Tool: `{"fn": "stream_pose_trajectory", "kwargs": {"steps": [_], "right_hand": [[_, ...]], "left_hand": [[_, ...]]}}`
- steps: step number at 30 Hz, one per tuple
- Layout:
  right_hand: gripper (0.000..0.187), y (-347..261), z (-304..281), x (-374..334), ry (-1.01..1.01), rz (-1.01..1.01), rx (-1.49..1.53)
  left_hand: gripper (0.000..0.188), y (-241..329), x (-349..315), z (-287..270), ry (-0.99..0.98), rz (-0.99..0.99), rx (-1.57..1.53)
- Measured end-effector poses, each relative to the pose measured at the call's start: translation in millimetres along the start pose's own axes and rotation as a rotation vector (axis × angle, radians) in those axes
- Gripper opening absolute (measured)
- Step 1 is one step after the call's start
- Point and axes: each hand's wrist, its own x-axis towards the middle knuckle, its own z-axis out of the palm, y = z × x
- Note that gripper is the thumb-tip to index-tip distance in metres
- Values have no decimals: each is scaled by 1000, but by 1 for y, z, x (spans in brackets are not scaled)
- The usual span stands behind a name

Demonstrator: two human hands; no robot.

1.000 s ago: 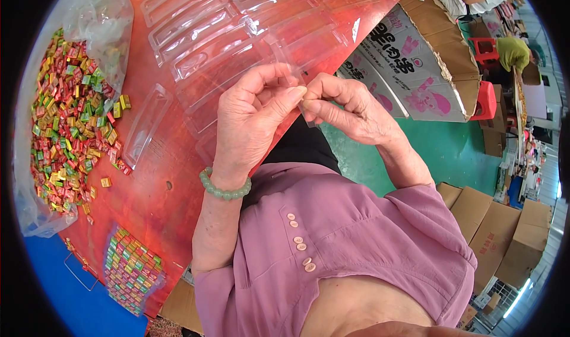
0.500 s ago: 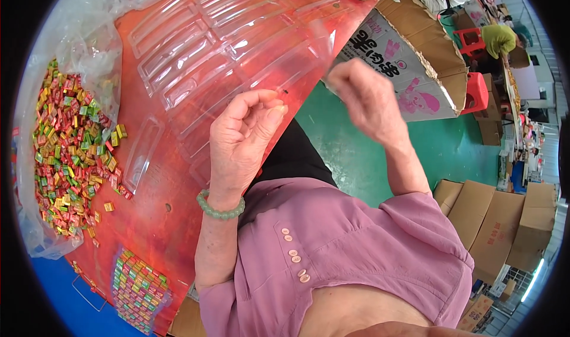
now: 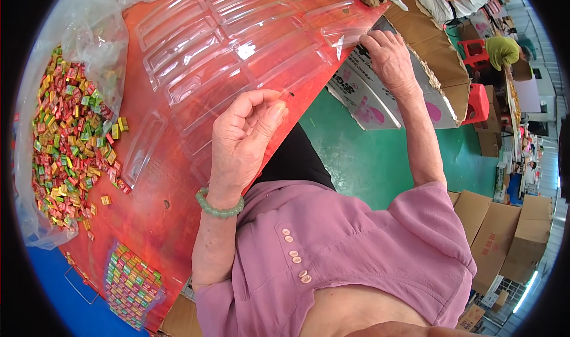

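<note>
At the red surface's [image 3: 148, 218] near edge, left hand [image 3: 243, 138] hovers over clear plastic trays [image 3: 237, 46], fingers curled, thumb to fingertips; contents cannot be told. Right hand [image 3: 389, 55], loosely released, rests on cardboard box [image 3: 427, 58]. Loose candy pile [image 3: 65, 141] lies left.

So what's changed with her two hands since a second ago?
The hands came apart. The right hand swung out to the cardboard box beside the table and now rests on its edge. The left hand stayed raised over the clear plastic trays, fingers curled. The pile of wrapped candies lies as before.
</note>
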Motion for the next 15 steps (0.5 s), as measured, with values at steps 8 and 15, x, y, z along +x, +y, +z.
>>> {"fn": "stream_pose_trajectory", "kwargs": {"steps": [8,15], "right_hand": [[28,11,10,11,3,-31,50],[31,18,18,12,-42,-23,14]], "left_hand": [[15,-5,3,-1,3,35,22],[23,-14,6,-1,47,92,90]]}}
